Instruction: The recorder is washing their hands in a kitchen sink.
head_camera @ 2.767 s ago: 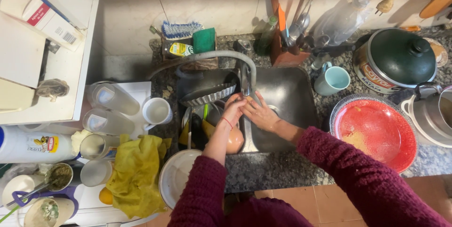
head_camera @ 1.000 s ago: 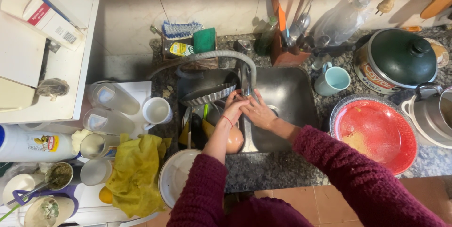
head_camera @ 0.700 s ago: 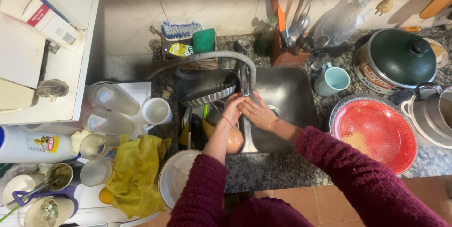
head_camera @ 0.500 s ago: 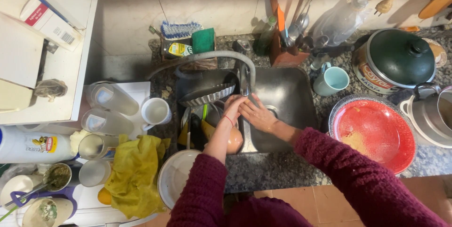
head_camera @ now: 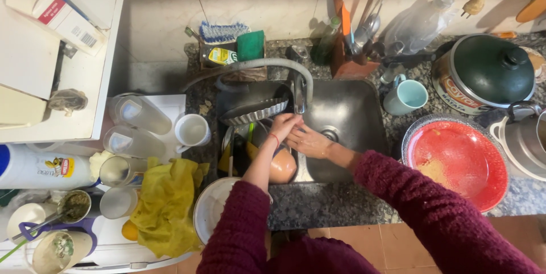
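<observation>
Fingers: the left hand [head_camera: 284, 126] curls its fingers over the right hand [head_camera: 310, 140], whose fingers lie stretched and close together; the two press together, and whether anything is pinched between them cannot be told.
Hands: both sit under the tap [head_camera: 300, 95], over the sink [head_camera: 352, 115], touching each other.
Sleeves: dark red knit, pushed back from both wrists.
Sink contents: a fluted tin [head_camera: 253, 112] leans at the left end, an orange bowl [head_camera: 282, 166] lies just below the hands, with what may be cutlery beside it.
Left of sink: a white cup [head_camera: 192, 130], clear glasses [head_camera: 139, 115] on their sides, a yellow cloth [head_camera: 168, 206], a white plate [head_camera: 213, 206] on the counter edge.
Right of sink: a pale blue mug [head_camera: 406, 96], a red plate [head_camera: 458, 163], a pot [head_camera: 483, 75] with a dark green lid.
Behind tap: a green sponge [head_camera: 251, 45] and a blue brush [head_camera: 223, 31].
</observation>
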